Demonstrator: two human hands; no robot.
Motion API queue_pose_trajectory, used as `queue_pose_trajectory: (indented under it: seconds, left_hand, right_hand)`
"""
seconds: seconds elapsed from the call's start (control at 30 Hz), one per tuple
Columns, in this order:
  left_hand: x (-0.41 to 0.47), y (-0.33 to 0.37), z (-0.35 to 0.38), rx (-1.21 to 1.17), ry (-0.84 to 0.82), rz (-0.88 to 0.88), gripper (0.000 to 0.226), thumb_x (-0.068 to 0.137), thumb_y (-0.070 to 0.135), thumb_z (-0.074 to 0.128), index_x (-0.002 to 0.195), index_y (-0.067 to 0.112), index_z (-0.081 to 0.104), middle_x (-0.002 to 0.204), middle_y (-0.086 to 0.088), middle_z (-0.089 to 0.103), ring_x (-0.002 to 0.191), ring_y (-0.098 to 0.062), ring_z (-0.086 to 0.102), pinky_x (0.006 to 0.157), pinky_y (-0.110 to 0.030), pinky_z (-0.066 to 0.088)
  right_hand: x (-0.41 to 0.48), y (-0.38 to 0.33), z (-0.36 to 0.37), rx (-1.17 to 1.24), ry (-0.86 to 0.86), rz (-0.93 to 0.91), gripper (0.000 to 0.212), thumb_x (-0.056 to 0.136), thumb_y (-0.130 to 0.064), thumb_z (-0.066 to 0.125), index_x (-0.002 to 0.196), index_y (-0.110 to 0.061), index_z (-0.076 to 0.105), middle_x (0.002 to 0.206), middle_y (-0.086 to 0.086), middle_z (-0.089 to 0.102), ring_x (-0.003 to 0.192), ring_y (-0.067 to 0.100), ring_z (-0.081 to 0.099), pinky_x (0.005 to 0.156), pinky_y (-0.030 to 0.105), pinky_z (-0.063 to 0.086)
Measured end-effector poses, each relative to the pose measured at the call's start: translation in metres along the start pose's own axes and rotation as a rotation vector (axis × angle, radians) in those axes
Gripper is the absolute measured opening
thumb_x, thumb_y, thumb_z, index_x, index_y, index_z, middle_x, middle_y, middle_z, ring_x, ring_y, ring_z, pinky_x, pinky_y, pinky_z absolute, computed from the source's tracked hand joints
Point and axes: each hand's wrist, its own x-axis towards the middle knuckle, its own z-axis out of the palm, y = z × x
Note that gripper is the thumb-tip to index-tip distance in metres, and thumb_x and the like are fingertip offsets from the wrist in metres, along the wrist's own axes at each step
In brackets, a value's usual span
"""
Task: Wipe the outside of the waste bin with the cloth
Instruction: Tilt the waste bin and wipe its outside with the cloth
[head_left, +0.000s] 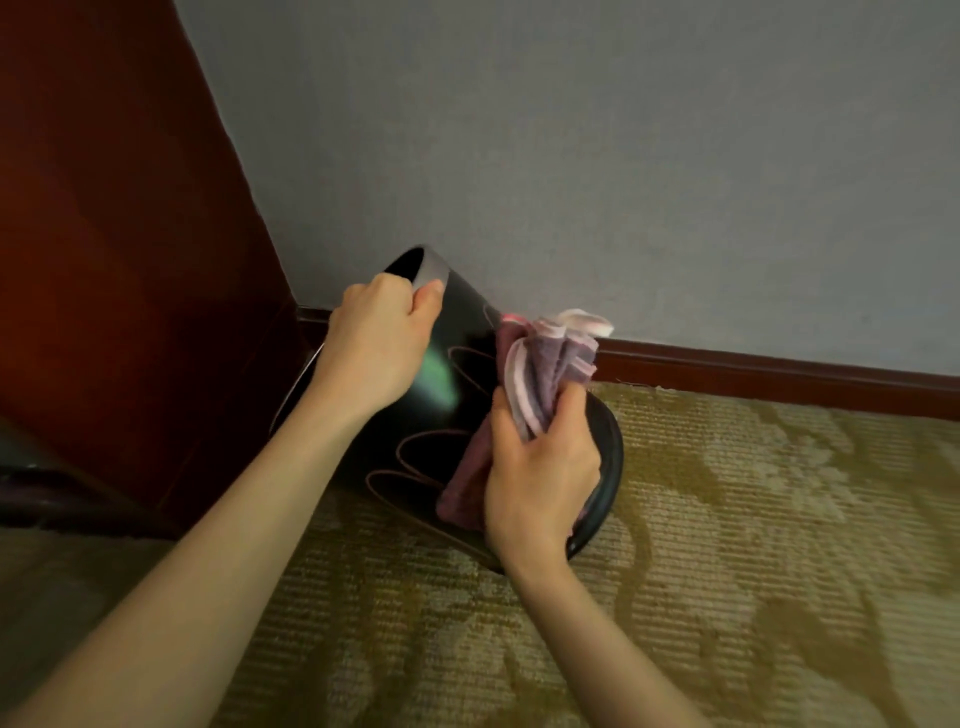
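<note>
1 bin (462, 332), 1 cloth (545, 364), 2 hands, both forearms bare.

Bin: black, glossy, thin looped lines on its side (3 loops readable). It is tipped over at an angle in the corner, open end up and to the left, round base down and to the right on the carpet (727, 571). The far side of the rim is hidden behind the left arm.

Left hand (379, 343): clamped on the upper rim, thumb (428, 296) outside on the wall of the bin, fingers curled over the edge to the inside.

Right hand (540, 467): fist closed round the bunched cloth, thumb and fingers wrapped about its middle. The cloth is purple-pink with pale edges; folds stick up above the fist, a darker part hangs below it and lies against the bin's outer side near the base. Cannot tell how much of the cloth is pressed flat on the surface.

Surroundings: 1 grey wall (571, 156), 1 dark red skirting (779, 374) along its foot, 1 red-brown wood panel (104, 260) on the left meeting the wall right behind the bin. The carpet is olive with a pale pattern.
</note>
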Motion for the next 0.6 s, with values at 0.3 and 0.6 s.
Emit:
queue_pose_trajectory:
  seconds: [0.3, 0.6]
  left_hand:
    - [-0.003, -0.014, -0.005, -0.079, -0.038, 0.006, 0.053, 0.095, 0.035, 0.043, 0.062, -0.006, 0.043, 0.052, -0.008, 0.039, 0.046, -0.022, 0.036, 0.045, -0.034, 0.024]
    - [-0.006, -0.020, -0.007, -0.124, -0.077, 0.000, 0.048, 0.097, 0.035, 0.043, 0.055, 0.011, 0.036, 0.047, 0.003, 0.034, 0.036, -0.008, 0.034, 0.034, -0.017, 0.025]
  right_hand:
    - [0.036, -0.016, 0.011, -0.026, -0.062, 0.029, 0.030, 0.076, -0.025, 0.066, 0.101, -0.012, 0.059, 0.081, 0.008, 0.068, 0.070, 0.029, 0.061, 0.061, 0.035, 0.044]
    - [0.139, -0.005, 0.054, -0.235, -0.412, 0.251, 0.051, 0.073, -0.047, 0.070, 0.104, -0.008, 0.061, 0.105, 0.014, 0.063, 0.095, 0.036, 0.060, 0.078, 0.042, 0.049]
